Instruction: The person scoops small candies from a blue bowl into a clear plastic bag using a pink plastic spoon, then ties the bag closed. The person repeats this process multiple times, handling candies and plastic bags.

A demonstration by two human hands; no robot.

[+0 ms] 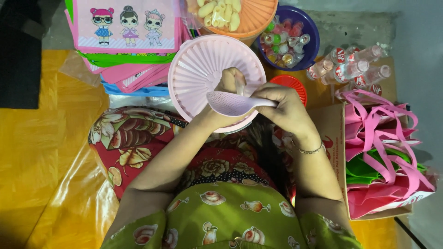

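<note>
A round ribbed pink lid (198, 69) covers a container resting on my lap. My left hand (228, 85) lies on the lid's near side, fingers curled, beside and partly behind a pink rice paddle (229, 103). My right hand (284, 108) grips the paddle's handle, holding it flat over the lid's front edge. A thin bracelet sits on my right wrist. Whether the left hand also holds the paddle's head is hidden.
A stack of pink cartoon-doll bags (127, 27) lies at the back left. Behind are an orange lid with snacks (230, 16) and a blue bowl of wrapped candies (288, 39). Small bottles (353, 69) and a cardboard box of pink and green bags (387, 152) sit right.
</note>
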